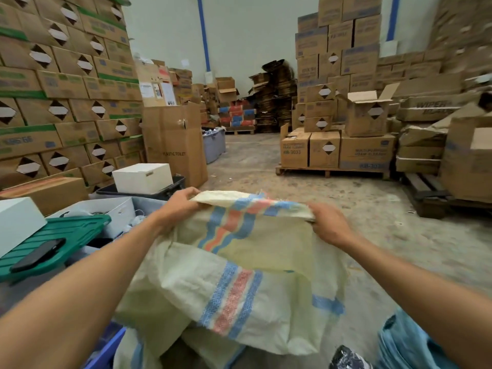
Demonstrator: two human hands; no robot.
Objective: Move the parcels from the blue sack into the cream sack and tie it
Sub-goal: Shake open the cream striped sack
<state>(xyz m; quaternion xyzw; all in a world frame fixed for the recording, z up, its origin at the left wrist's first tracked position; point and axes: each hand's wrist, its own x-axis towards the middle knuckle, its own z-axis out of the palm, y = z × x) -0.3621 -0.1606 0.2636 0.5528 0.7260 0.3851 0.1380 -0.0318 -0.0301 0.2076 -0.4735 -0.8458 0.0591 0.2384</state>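
Observation:
A cream woven sack (269, 243) with blue and red stripes hangs in front of me, held up by its top edge. My left hand (177, 206) grips the rim at its left end and my right hand (328, 222) grips the rim at its right end. The sack's body droops in folds down to the floor between my arms. The blue sack (407, 339) lies crumpled at the bottom right under my right forearm. A dark plastic-wrapped parcel (346, 358) shows at the bottom edge beside it.
A green crate lid (66, 233) with a black phone (37, 255) lies at the left, near white boxes (142, 177) and bins. Stacked cardboard cartons (66, 89) wall the left; more cartons on a pallet (332, 170) stand at the right. Concrete floor (266, 161) runs ahead.

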